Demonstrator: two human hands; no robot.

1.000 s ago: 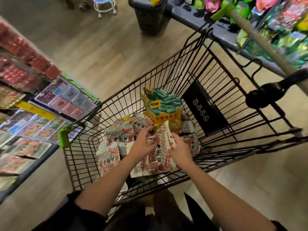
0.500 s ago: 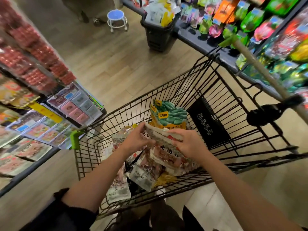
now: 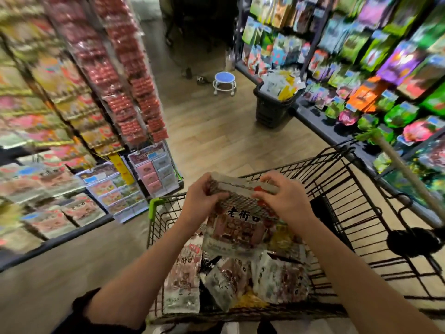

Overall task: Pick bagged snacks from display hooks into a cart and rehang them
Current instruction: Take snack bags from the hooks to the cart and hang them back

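Two hands were up over our cart [image 3: 375, 213]: our left hand [image 3: 204, 201] and right hand [image 3: 286, 201] each had fingers curled round the top edge of one snack bag [image 3: 238, 225], holding it above the basket. Under it we counted at least three more bags [image 3: 185, 280] lying in the cart, though the heap was too jumbled to be sure of the number. Farther off, one blue stool [image 3: 225, 81] stood on the wood floor, and one dark basket [image 3: 273, 109] of packets sat beside the right-hand shelf. Hanging bags [image 3: 134, 97] filled the left-hand display, too blurred to count.
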